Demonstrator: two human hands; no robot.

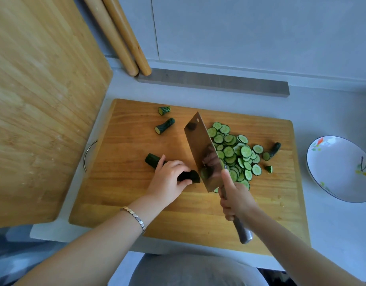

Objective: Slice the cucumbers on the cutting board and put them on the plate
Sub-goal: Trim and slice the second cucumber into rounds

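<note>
Both forearms reach in from the near edge of the cutting board point(136, 203). One, the right hand point(235, 200), is closed around the cleaver point(202, 153) handle, blade down at the cucumber point(189, 176), which the left hand point(167, 177) pins with curled fingers, keeping fingertips clear. Cut slices point(235, 153) pile toward the board's right edge, handy to the plate point(338, 172) beyond. No writing is legible.

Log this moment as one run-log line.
left hand steadies cucumber | right hand slicing with cleaver | plate empty
</note>
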